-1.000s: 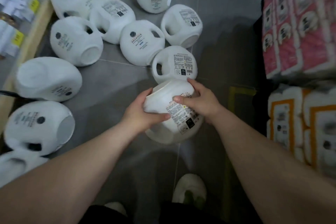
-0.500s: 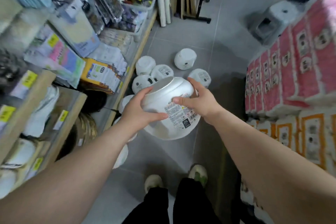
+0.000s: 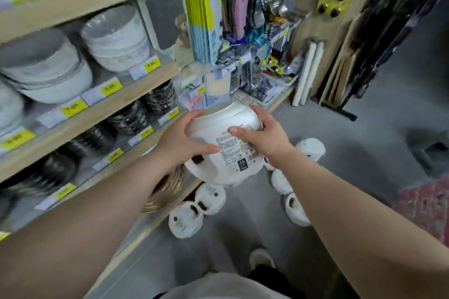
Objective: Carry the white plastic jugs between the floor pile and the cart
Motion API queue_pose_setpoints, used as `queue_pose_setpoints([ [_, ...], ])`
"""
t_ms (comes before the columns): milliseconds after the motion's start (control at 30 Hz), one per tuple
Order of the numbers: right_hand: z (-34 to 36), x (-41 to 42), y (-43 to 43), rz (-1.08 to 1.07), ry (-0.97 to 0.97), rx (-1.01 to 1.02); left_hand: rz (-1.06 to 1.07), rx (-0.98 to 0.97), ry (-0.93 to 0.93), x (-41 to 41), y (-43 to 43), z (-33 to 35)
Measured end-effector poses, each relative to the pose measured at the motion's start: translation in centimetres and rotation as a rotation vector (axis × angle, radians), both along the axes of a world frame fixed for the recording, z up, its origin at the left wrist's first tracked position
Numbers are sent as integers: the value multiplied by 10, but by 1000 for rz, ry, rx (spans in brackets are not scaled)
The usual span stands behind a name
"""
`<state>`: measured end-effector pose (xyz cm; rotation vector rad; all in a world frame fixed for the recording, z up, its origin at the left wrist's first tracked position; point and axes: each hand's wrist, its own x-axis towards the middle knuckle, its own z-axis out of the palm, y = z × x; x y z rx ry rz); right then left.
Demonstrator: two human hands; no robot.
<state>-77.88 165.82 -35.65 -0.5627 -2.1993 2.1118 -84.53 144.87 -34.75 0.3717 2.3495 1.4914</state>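
Item: large white plastic detergent jug with printed label (image 3: 226,150), carried at chest height beside the wooden shelves (image 3: 102,109) (base turned away). Left hand (image 3: 181,141) and right hand (image 3: 261,135) clasp its sides, fingers curled. Step, as I judge: carrying; next needs a free shelf spot.

I see both hands holding a big white jug (image 3: 226,150) up in the air. The left hand (image 3: 181,142) grips its left side, the right hand (image 3: 261,136) its right. Below the jug, more white jugs (image 3: 194,211) lie on the floor. Left of it, shelves (image 3: 102,109) hold bowls (image 3: 116,39).
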Motion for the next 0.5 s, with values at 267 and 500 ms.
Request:
queue_pose_setpoints([
  [267, 20, -67, -50, 487, 61, 48, 476, 30, 53, 41, -59, 17],
  [500, 27, -57, -166, 897, 128, 129, 953, 92, 87, 142, -130, 19],
])
